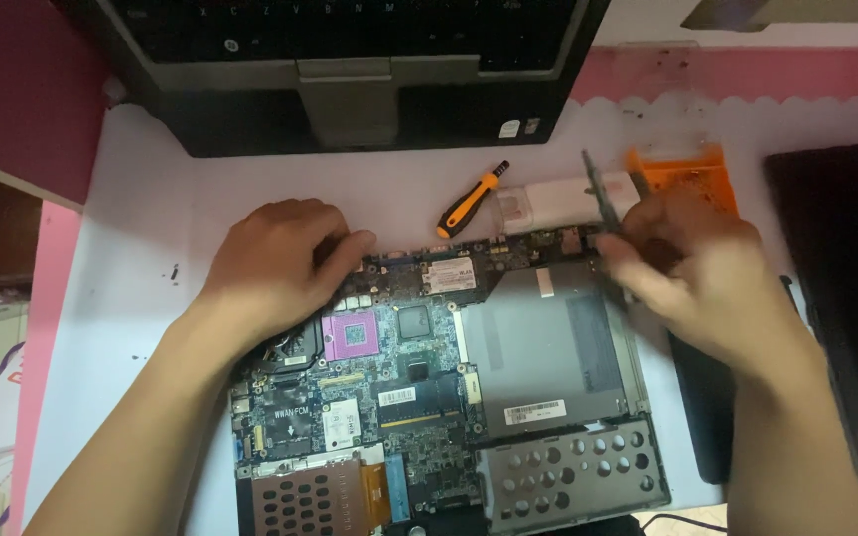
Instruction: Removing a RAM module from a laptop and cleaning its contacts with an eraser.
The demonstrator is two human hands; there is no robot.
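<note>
Two hands are working: our left hand (280,268) is lying open on the circuit board (399,377), our right hand (707,288) is gripping tweezers (600,194).

Black laptop base (350,69) at top, orange-handled screwdriver (472,200), orange tray (692,174), perhaps a white adapter (558,203)

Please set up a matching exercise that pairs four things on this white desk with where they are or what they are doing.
Things:
1. Orange-and-black screwdriver
2. Pink square processor socket
3. Left hand
4. Right hand

Places or states:
A. Grips a thin grey tool
B. Lies on the desk beyond the board
C. Rests on the board's far-left corner
D. Sits on the green circuit board

Pairs: 1-B, 2-D, 3-C, 4-A
</note>
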